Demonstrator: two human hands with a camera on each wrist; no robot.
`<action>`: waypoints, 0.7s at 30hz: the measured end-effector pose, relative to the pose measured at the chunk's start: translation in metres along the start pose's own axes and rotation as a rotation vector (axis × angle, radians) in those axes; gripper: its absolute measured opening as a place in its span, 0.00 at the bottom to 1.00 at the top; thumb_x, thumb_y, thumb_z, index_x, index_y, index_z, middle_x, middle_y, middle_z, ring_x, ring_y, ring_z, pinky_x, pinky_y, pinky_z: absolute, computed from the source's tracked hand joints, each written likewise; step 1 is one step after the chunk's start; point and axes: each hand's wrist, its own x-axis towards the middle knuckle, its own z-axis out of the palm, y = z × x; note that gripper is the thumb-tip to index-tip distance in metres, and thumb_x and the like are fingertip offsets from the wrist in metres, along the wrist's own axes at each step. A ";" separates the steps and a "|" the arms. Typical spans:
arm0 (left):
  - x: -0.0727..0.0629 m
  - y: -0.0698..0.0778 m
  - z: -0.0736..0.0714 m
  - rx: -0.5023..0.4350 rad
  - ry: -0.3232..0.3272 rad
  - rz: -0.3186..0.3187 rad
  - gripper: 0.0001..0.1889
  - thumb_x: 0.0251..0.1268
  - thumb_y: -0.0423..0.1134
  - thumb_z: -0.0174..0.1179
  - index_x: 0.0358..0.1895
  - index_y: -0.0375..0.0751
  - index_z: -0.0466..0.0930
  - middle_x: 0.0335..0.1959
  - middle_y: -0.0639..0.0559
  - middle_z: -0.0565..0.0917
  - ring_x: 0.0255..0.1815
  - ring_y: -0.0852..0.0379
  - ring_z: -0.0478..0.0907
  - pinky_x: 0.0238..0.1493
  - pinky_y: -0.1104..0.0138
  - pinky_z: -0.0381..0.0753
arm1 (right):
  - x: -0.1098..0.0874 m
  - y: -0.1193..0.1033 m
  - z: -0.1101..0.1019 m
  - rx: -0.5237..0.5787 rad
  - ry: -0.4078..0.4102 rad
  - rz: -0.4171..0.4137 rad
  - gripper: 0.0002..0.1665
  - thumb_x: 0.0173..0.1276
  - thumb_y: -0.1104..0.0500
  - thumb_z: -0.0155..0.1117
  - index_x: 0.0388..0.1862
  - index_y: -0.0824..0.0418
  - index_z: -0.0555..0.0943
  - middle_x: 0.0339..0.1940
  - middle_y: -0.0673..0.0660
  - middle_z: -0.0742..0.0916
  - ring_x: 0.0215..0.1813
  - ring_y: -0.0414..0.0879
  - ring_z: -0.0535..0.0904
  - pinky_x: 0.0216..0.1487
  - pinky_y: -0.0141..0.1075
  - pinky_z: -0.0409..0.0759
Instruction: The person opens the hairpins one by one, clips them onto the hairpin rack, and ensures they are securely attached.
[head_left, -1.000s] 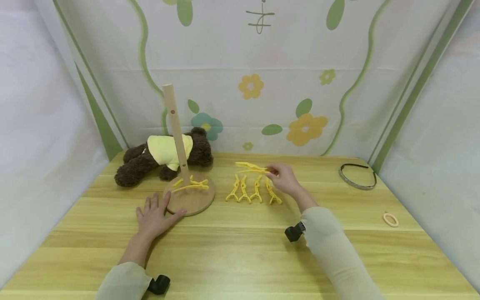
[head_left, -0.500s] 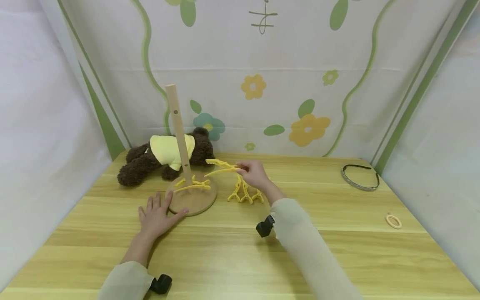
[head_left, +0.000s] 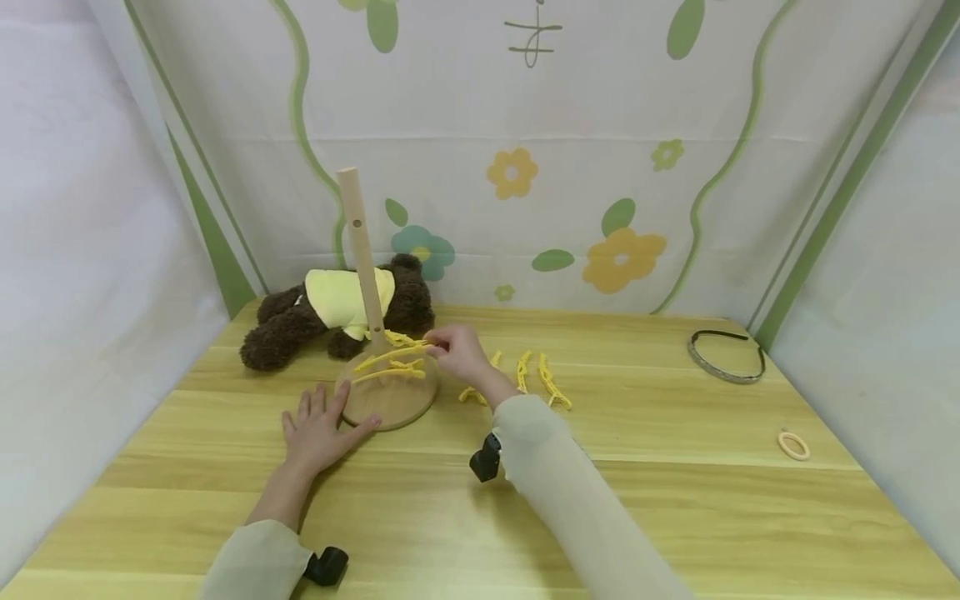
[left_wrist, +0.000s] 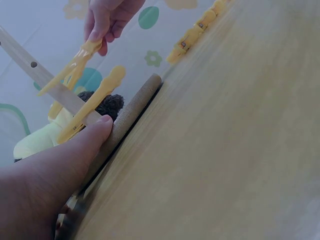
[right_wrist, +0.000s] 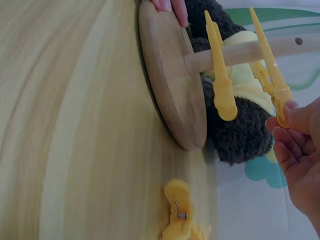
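Note:
A wooden post [head_left: 363, 258] rises from a round wooden base [head_left: 390, 410]. Low on the post sits one yellow hair clip [right_wrist: 223, 85], its two arms on either side of the wood. My right hand [head_left: 461, 357] pinches a second yellow hair clip [right_wrist: 269, 60] by its rear end between thumb and fingers. That clip's spread arms reach around the post, a little above the first. My left hand [head_left: 315, 435] lies with fingers spread at the near left of the base, thumb resting on its edge. In the left wrist view the thumb [left_wrist: 97, 135] lies beside the lower clip.
Several more yellow hair clips [head_left: 552, 385] stand in a row on the wooden table [head_left: 420, 517], partly behind my right wrist. A dark brown teddy bear [head_left: 272, 343] in a yellow shirt lies behind the post. At the right are a headband [head_left: 722, 369] and a small pale ring [head_left: 793, 447].
My right hand has moved left from above the row of clips to the post, carrying the hair clip, whose arms now straddle the post. My left hand stays on the base.

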 end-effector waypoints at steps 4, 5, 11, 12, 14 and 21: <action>0.001 0.000 0.001 -0.003 -0.003 0.007 0.48 0.47 0.72 0.42 0.68 0.44 0.44 0.63 0.28 0.42 0.62 0.31 0.32 0.48 0.37 0.25 | 0.004 -0.005 0.006 -0.041 -0.018 -0.003 0.11 0.60 0.63 0.57 0.41 0.64 0.80 0.32 0.56 0.82 0.24 0.41 0.69 0.26 0.28 0.68; 0.001 0.000 0.001 0.000 -0.002 0.006 0.48 0.47 0.72 0.42 0.68 0.45 0.44 0.63 0.28 0.42 0.62 0.31 0.32 0.48 0.37 0.25 | 0.004 -0.006 0.007 -0.050 -0.023 0.002 0.11 0.60 0.63 0.57 0.42 0.64 0.80 0.32 0.55 0.81 0.24 0.41 0.69 0.26 0.28 0.68; 0.000 0.000 0.000 0.006 -0.008 0.008 0.48 0.47 0.72 0.42 0.68 0.46 0.43 0.64 0.28 0.42 0.62 0.31 0.32 0.48 0.37 0.25 | 0.006 -0.010 0.012 -0.078 -0.038 0.008 0.12 0.60 0.63 0.56 0.42 0.64 0.80 0.27 0.54 0.79 0.23 0.41 0.68 0.25 0.28 0.66; 0.000 0.000 0.000 0.005 -0.008 0.010 0.48 0.47 0.72 0.42 0.68 0.45 0.43 0.63 0.28 0.42 0.62 0.31 0.32 0.48 0.37 0.25 | 0.006 -0.010 0.012 -0.077 -0.043 0.009 0.12 0.61 0.63 0.56 0.43 0.65 0.79 0.26 0.53 0.78 0.23 0.41 0.67 0.25 0.28 0.66; 0.000 0.001 0.000 0.005 -0.005 0.010 0.48 0.47 0.72 0.42 0.68 0.45 0.43 0.63 0.28 0.42 0.62 0.31 0.32 0.48 0.37 0.26 | 0.007 -0.011 0.013 -0.066 -0.057 0.018 0.13 0.61 0.63 0.56 0.44 0.65 0.79 0.27 0.53 0.78 0.24 0.41 0.67 0.25 0.28 0.66; -0.001 0.002 -0.002 0.004 -0.012 0.003 0.48 0.48 0.71 0.43 0.68 0.45 0.44 0.64 0.29 0.42 0.62 0.31 0.32 0.49 0.37 0.26 | 0.007 -0.016 0.014 -0.027 -0.105 0.031 0.16 0.61 0.65 0.54 0.48 0.67 0.76 0.34 0.57 0.79 0.31 0.43 0.73 0.29 0.29 0.70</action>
